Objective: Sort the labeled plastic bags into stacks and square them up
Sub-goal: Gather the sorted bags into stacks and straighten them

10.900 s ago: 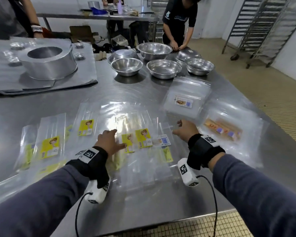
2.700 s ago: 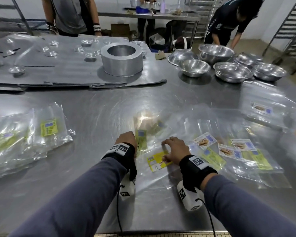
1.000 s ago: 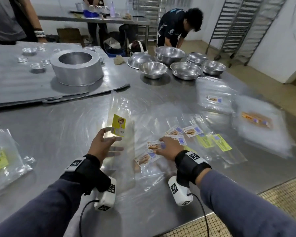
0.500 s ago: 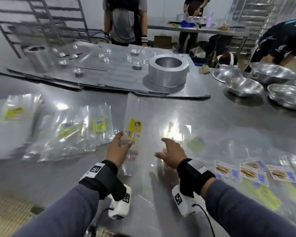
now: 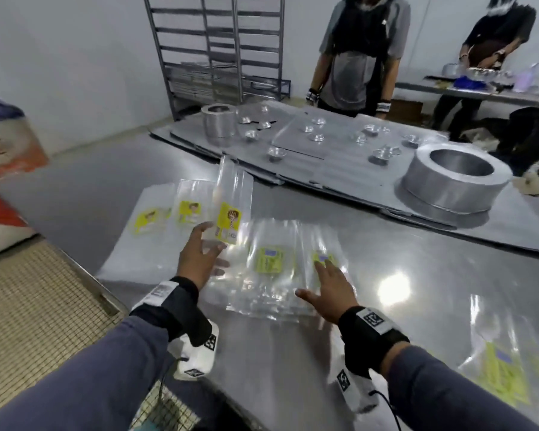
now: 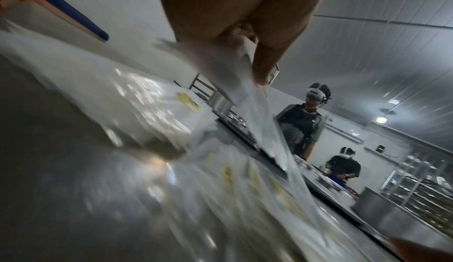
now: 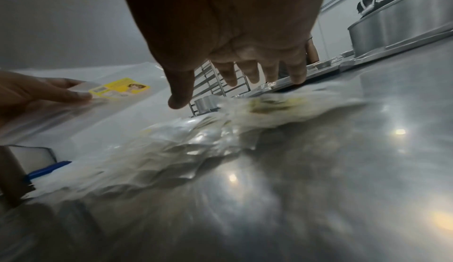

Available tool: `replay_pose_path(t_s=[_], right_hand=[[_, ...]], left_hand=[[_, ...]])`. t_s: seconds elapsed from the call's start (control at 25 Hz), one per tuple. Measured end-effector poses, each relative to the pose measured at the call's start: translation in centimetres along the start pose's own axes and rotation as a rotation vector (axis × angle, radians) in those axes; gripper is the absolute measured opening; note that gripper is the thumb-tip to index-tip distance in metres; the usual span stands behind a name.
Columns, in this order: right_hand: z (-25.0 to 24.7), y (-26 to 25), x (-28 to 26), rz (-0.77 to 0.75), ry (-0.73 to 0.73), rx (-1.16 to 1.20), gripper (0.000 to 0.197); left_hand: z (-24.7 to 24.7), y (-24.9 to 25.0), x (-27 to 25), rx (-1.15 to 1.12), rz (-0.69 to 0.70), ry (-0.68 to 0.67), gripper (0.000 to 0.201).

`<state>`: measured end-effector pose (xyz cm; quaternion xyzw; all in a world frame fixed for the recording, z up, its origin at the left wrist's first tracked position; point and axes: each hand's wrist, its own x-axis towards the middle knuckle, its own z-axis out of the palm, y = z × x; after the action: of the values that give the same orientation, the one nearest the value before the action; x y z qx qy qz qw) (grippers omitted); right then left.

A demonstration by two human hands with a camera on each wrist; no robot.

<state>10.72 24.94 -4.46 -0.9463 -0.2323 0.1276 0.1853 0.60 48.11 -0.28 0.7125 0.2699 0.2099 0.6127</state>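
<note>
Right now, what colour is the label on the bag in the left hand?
Yellow, with a small picture; the label shows best in the head view.

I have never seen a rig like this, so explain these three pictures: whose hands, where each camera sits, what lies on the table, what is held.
No machine here: a person sorts bags bare-handed, wearing three cameras. The wide picture comes from the head, looking forward and down. The other two come from cameras strapped at each wrist, looking along the palm, hence the big blurry fingers. The left hand pinches a clear bag with a yellow label, held up above the steel table. The right hand is open, fingers spread over a stack of green-labelled bags. More yellow-labelled bags lie to the left; a round metal ring stands behind.
</note>
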Motion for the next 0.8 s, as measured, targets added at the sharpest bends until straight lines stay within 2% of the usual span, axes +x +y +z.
replay_pose_path(t_s=[0.16, 0.32, 0.44, 0.64, 0.8], right_hand=[[1.6, -2.4, 3.0, 0.097, -0.040, -0.091, 0.084], [2.8, -3.3, 4.6, 0.156, -0.045, -0.154, 0.084], [3.1, -3.6, 5.0, 0.159, -0.047, -0.178, 0.083], [3.0, -3.6, 5.0, 0.156, -0.054, -0.225, 0.080], [2.8, -3.6, 5.0, 0.148, -0.039, -0.194, 0.080]], left_hand=[[-6.5, -0.1, 5.7, 0.072, 0.025, 0.102, 0.071], [-10.3, -1.6, 10.8, 0.214, -0.014, 0.141, 0.059], [-12.1, -3.9, 13.8, 0.537, -0.010, 0.092, 0.046], [-12.3, -4.7, 14.3, 0.993, -0.186, 0.042, 0.038], [-11.2, -3.6, 13.4, 1.137, -0.197, -0.004, 0.048]])
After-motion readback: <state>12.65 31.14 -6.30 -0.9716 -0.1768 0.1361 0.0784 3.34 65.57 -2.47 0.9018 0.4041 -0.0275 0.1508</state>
